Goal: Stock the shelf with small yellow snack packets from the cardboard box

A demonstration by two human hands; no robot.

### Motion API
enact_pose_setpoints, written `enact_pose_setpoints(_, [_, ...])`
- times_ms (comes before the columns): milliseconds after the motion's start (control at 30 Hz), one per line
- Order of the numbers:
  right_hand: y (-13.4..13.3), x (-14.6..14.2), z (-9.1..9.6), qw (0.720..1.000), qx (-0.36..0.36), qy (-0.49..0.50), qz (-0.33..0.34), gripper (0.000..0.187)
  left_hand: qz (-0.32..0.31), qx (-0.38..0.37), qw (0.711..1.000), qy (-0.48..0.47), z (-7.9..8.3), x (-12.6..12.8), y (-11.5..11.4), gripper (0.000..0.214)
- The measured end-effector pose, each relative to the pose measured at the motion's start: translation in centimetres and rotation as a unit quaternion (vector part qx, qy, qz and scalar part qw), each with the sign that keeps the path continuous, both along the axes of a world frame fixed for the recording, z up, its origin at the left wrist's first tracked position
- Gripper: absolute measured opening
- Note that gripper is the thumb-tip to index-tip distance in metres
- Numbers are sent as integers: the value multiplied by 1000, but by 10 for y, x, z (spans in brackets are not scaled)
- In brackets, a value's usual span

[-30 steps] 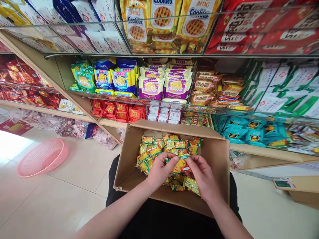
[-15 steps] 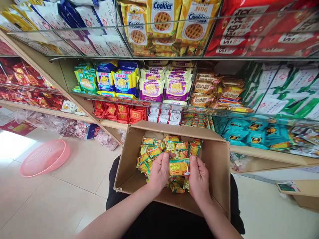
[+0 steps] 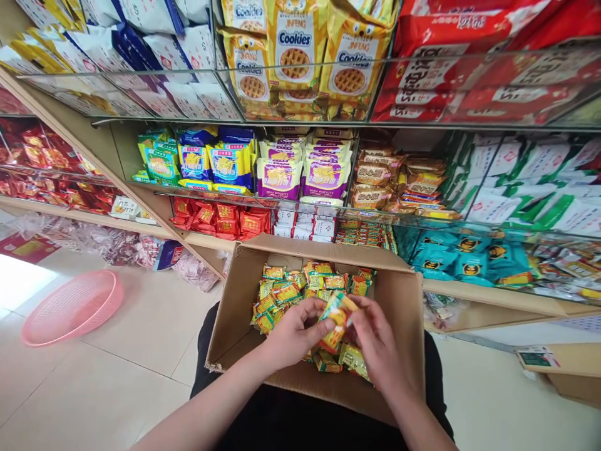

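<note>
Small yellow-orange foil snack packet (image 3: pixel 336 318): tilted, gripped between fingers of left hand (image 3: pixel 293 332) and right hand (image 3: pixel 375 341), above matching packets (image 3: pixel 291 289) inside open brown cardboard box (image 3: pixel 404 294) on lap.

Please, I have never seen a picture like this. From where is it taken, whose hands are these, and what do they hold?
There is no machine here. The picture comes from a camera worn on a person's head, looking forward and down. That person's own left hand and right hand together pinch one small snack packet. Under them, an open cardboard box rests on the person's lap, with many similar packets inside. Behind stand shop shelves full of biscuits, and a pink basket lies on the tiled floor.
</note>
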State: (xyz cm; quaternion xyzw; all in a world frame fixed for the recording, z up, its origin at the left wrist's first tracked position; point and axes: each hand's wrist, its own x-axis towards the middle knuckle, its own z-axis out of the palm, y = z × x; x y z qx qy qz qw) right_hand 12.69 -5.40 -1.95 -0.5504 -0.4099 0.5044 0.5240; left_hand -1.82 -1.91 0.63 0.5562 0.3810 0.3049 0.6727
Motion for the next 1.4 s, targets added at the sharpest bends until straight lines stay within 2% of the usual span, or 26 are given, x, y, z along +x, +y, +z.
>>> enact_pose_setpoints(67, [-3,0,1,997,-12,40,67,39,58,-11,998,-36,-1,8,-1,30])
enact_pose_setpoints(100, [-5,0,2,994,-13,29,101,37,62,-13,997,-35,-2,10,-1,31])
enact_pose_setpoints(200, [-12,8,8,981,-5,-92,168,28,31,20,998,47,-1,10,4,32])
enact_pose_setpoints(300, [-16,25,19,958,15,-225,180,30,-10,105,985,135,8,6,15,28])
enact_pose_setpoints(367, [-14,46,27,951,39,-275,132,33,-20,191,966,172,19,2,30,33])
enact_pose_setpoints(433, [-4,76,32,934,72,-347,33,36,2,324,920,221,30,-3,52,31])
enact_pose_setpoints(467, [3,94,33,910,90,-405,-23,38,12,400,883,246,34,-6,65,28])
enact_pose_setpoints(533, [22,132,32,826,119,-542,-93,42,-18,502,803,322,39,-11,93,33])
enact_pose_setpoints(600, [45,166,25,752,124,-644,-65,42,-84,517,746,411,38,-15,119,47])
enact_pose_setpoints(633, [57,179,20,730,121,-671,-40,41,-123,501,728,452,36,-16,130,52])
enact_pose_setpoints(700, [81,195,8,710,114,-694,30,38,-184,442,704,526,31,-14,145,54])
enact_pose_setpoints(800, [119,196,-10,707,121,-683,138,35,-228,369,688,581,26,-9,152,52])
enact_pose_setpoints(867, [148,184,-20,716,122,-666,171,34,-236,359,689,584,25,-7,152,53])
enact_pose_setpoints(1000, [212,153,-39,724,74,-666,162,37,-225,361,694,581,23,-7,151,53])
enact_pose_setpoints(1100, [250,134,-54,737,45,-661,133,37,-210,354,706,577,23,-8,151,50])
enact_pose_setpoints(1200, [270,121,-68,762,32,-640,96,38,-198,339,714,580,24,-7,151,49])
enact_pose_setpoints(1400, [277,114,-88,806,18,-589,55,48,-200,332,718,578,27,-4,153,45])
